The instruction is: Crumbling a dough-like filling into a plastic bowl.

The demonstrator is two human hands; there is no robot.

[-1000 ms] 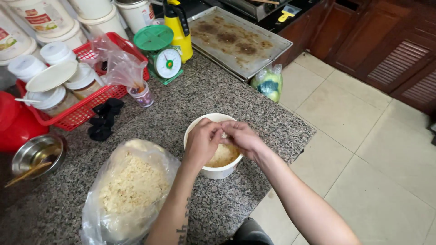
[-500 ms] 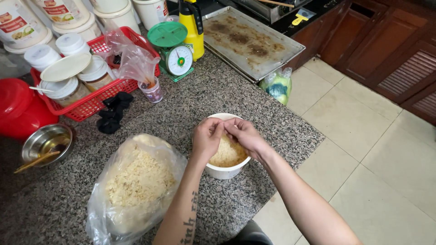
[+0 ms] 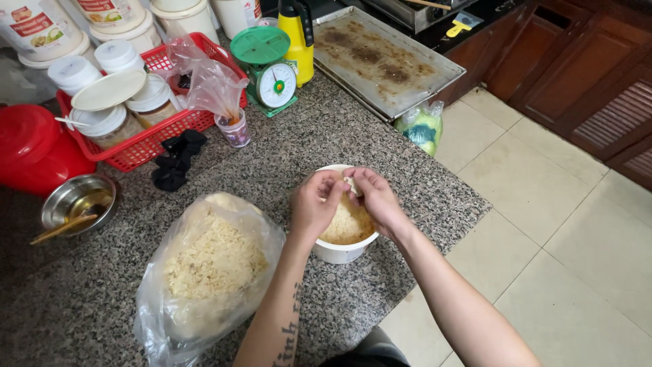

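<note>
A kitchen corner in daylight, where we look down on speckled stone and pale tile.

We see a grey-and-black granite bench [image 3: 380, 146] filling the left of the view, its edge running diagonally down toward us. To the right of it lies a floor [image 3: 543, 217] of large cream tiles with thin dark grout lines, softly lit and faintly glossy. Along the top right we find dark reddish-brown wooden cabinets [image 3: 584, 75], one door [image 3: 618, 115] fitted with slatted louvres. A small knotted plastic bag [image 3: 421, 126], green and blue inside, sits on the tiles just beside the bench's edge. Light is even, with no hard shadows.
</note>
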